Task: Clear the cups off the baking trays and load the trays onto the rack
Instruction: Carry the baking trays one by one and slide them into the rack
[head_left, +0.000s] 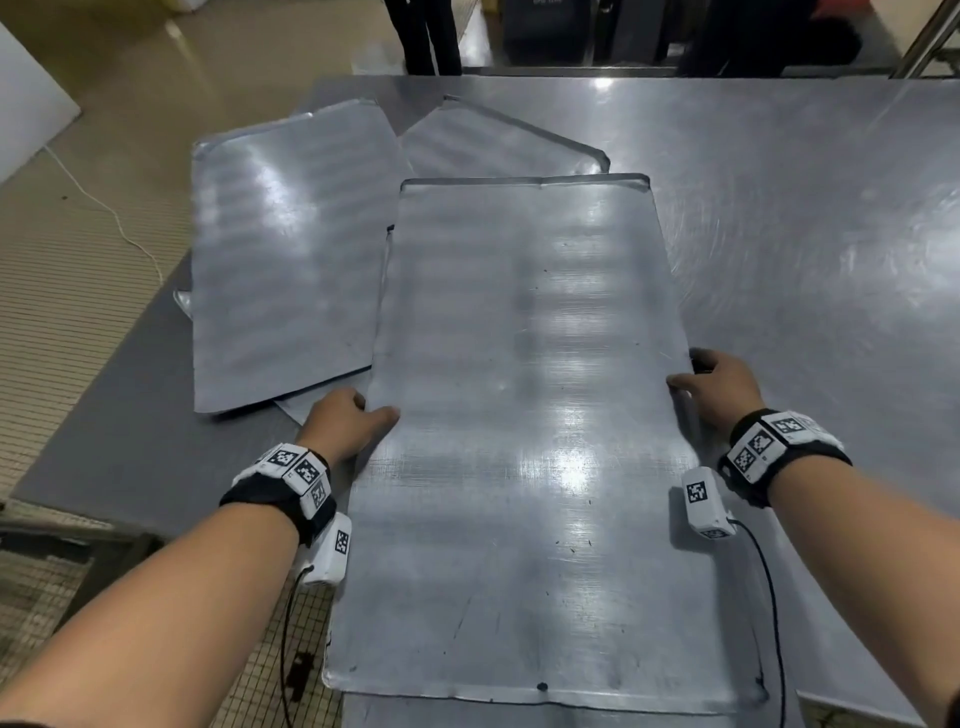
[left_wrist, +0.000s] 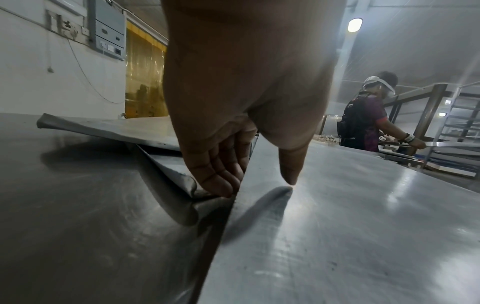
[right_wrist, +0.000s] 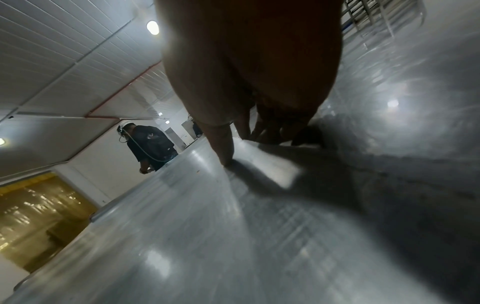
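- Bare metal was what both hands held — the left hand (head_left: 349, 422) pinched the left long edge of the near baking tray (head_left: 524, 415), thumb on top and fingers (left_wrist: 221, 174) tucked under the lip, as the left wrist view showed.
- On the opposite edge the right hand (head_left: 719, 387) mirrored it, thumb laid on the top face and fingers curled over the rim; a grip on both long sides probably served to keep such a wide, thin sheet level.
- That tray carried no cups, and its near end overhung the tabletop (head_left: 805, 234) toward the person — a position that looked suited to lifting it away, so the clearing step for it seemed done.
- Its left edge sat raised over the corner of a second tray (head_left: 280, 260), which explained how the left fingers could get underneath.
- Behind these, a third tray (head_left: 498, 145) lay askew, partly covered by the other two — also bare of cups.
- Farther out, metal racking (left_wrist: 462, 123) stood past the tabletop in the left wrist view, where another person (left_wrist: 363, 123) worked; whether it was the target rack could not be told.
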